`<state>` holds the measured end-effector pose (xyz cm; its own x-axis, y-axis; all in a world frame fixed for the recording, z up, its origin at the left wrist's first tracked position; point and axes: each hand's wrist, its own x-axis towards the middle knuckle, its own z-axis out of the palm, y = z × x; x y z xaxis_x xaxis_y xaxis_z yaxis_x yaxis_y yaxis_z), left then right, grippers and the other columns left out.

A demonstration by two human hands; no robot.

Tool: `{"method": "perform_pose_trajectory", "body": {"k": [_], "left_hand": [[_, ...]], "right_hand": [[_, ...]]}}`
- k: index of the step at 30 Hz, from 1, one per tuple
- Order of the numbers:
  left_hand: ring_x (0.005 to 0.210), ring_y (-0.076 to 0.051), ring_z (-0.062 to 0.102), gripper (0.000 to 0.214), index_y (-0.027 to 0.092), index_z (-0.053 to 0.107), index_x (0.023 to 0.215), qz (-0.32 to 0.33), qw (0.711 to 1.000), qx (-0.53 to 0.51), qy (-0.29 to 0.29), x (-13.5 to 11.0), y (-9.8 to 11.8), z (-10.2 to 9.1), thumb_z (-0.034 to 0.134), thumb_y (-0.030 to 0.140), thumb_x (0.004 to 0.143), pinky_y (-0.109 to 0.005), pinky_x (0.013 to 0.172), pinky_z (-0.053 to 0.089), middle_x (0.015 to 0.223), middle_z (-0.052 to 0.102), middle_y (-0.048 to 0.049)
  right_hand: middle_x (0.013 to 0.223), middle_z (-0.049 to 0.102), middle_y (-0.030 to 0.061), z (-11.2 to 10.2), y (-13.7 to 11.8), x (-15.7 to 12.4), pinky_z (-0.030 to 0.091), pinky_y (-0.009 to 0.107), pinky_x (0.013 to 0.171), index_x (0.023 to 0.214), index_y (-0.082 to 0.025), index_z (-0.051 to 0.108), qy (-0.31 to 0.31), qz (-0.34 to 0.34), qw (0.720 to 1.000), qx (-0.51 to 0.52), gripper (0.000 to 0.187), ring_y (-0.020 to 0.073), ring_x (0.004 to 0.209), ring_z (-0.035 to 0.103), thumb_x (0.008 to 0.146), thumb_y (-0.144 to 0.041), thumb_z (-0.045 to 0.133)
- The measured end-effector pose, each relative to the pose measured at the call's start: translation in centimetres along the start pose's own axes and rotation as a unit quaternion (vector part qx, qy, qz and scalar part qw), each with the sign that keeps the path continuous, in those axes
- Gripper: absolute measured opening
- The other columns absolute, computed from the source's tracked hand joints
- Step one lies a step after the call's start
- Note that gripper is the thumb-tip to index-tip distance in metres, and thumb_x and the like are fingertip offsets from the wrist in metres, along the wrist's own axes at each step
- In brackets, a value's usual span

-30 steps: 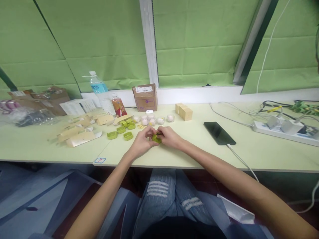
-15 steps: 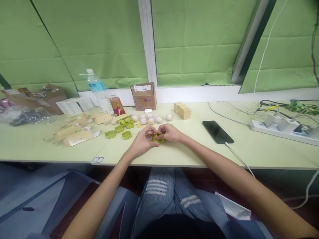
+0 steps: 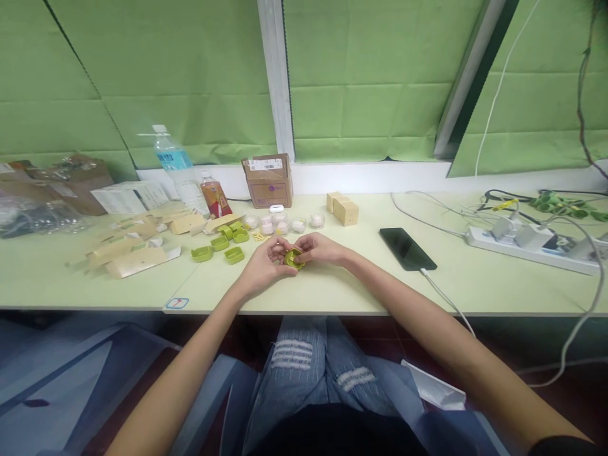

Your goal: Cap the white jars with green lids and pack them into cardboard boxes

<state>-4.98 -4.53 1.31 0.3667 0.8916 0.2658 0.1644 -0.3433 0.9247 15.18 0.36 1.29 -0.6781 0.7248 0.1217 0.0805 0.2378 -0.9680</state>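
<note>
L hand (image 3: 266, 261) cups small green piece (image 3: 293, 261) from left, R hand (image 3: 319, 249) pinches right rim, prob. to steady it; it's above table (image 3: 342, 288), near side. Other green pieces (image 3: 234, 254) sit left, prob. w/in easy reach.

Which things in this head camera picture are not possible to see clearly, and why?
Head view:
Green piece: partly hidden by the left hand and right hand.
Label on the brown box: print too small to read.
Clear plastic: cut off by the left edge.

Single head-worn view, facing forward, tilted down, desk (image 3: 327, 292) near
</note>
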Motion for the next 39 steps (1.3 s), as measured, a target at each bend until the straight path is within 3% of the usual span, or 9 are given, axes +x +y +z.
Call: {"method": "perform_pose_trajectory", "body": {"k": [7,13,16,19,21,23,31,35,39], "left_hand": [[0.082,-0.016,0.064,0.051,0.019,0.054,0.094,0.006,1.0,0.028,0.006,-0.1,-0.1,0.2,0.089,0.017,0.057,-0.03,0.077,0.05,0.103,0.072,-0.0048],[0.076,-0.013,0.06,0.05,0.02,0.056,0.093,0.011,0.999,0.038,0.018,-0.2,0.0,0.5,0.089,0.015,0.056,-0.027,0.072,0.048,0.093,0.07,-0.0005],[0.081,-0.015,0.065,0.053,0.019,0.057,0.095,0.012,0.999,0.016,0.041,0.0,0.2,0.3,0.091,0.018,0.055,-0.029,0.077,0.051,0.099,0.072,-0.0033],[0.078,-0.017,0.068,0.057,0.019,0.055,0.097,-0.004,0.996,-0.011,0.093,0.4,0.4,-0.2,0.093,0.028,0.056,-0.03,0.075,0.052,0.097,0.074,-0.0053],[0.072,-0.018,0.068,0.058,0.019,0.055,0.099,-0.016,0.992,-0.013,0.123,0.5,0.4,-0.7,0.093,0.035,0.058,-0.029,0.07,0.051,0.087,0.074,-0.004],[0.07,-0.018,0.068,0.058,0.019,0.056,0.102,-0.02,0.991,-0.007,0.129,0.6,0.2,-1.1,0.092,0.039,0.061,-0.028,0.067,0.049,0.08,0.074,-0.0029],[0.061,-0.015,0.061,0.049,0.018,0.059,0.102,-0.044,0.997,0.004,0.059,0.5,-0.2,-0.7,0.074,0.059,0.08,-0.026,0.062,0.045,0.074,0.072,-0.0021],[0.056,-0.012,0.055,0.049,0.018,0.06,0.098,-0.035,0.994,0.019,0.1,0.6,-0.4,-0.5,0.072,0.062,0.08,-0.025,0.056,0.042,0.072,0.069,-0.0007],[0.071,-0.016,0.063,0.044,0.015,0.065,0.084,-0.016,0.997,0.043,0.055,0.6,-0.4,-0.6,0.073,0.058,0.08,-0.027,0.067,0.047,0.08,0.071,-0.0049]], "right_hand": [[0.058,0.052,-0.0063,1.2,-0.1,0.4,0.034,0.023,0.054,0.066,-0.018,0.053,0.084,0.023,0.985,-0.149,0.015,0.0108,0.058,0.048,0.064,-0.013,0.068],[0.055,0.046,-0.0068,1.6,-0.4,0.5,0.03,0.024,0.055,0.06,-0.018,0.051,0.132,0.038,0.975,-0.172,0.019,0.0104,0.058,0.045,0.062,-0.007,0.067],[0.066,0.062,-0.0021,1.2,-1.0,0.0,0.043,0.024,0.059,0.078,-0.014,0.064,0.103,0.041,0.987,-0.114,0.01,0.0131,0.063,0.057,0.071,-0.011,0.069],[0.088,0.074,0.0051,0.9,-1.7,-0.6,0.053,0.026,0.065,0.117,-0.014,0.067,0.061,-0.003,0.998,-0.033,0.039,0.017,0.075,0.067,0.082,-0.028,0.075],[0.105,0.074,0.0078,0.9,-1.8,-0.8,0.054,0.026,0.068,0.128,-0.017,0.065,0.061,-0.045,0.996,-0.044,0.056,0.0174,0.081,0.068,0.079,-0.037,0.082],[0.11,0.074,0.0071,1.2,-1.6,-0.7,0.054,0.026,0.069,0.127,-0.018,0.068,0.066,-0.063,0.994,-0.067,0.062,0.0166,0.082,0.067,0.072,-0.037,0.088],[0.073,0.07,-0.0009,1.3,-0.7,-0.4,0.059,0.03,0.072,0.118,-0.015,0.068,0.002,-0.012,0.999,0.035,0.06,0.016,0.069,0.069,0.07,-0.043,0.09],[0.072,0.069,-0.0025,1.0,-0.6,-0.5,0.061,0.033,0.074,0.111,-0.017,0.061,0.057,0.01,0.993,0.1,0.064,0.0179,0.068,0.072,0.062,-0.04,0.095],[0.073,0.067,-0.0042,0.7,-0.3,-0.6,0.061,0.034,0.073,0.107,-0.019,0.056,0.078,0.01,0.991,0.104,0.066,0.0177,0.066,0.072,0.057,-0.033,0.097]]}}
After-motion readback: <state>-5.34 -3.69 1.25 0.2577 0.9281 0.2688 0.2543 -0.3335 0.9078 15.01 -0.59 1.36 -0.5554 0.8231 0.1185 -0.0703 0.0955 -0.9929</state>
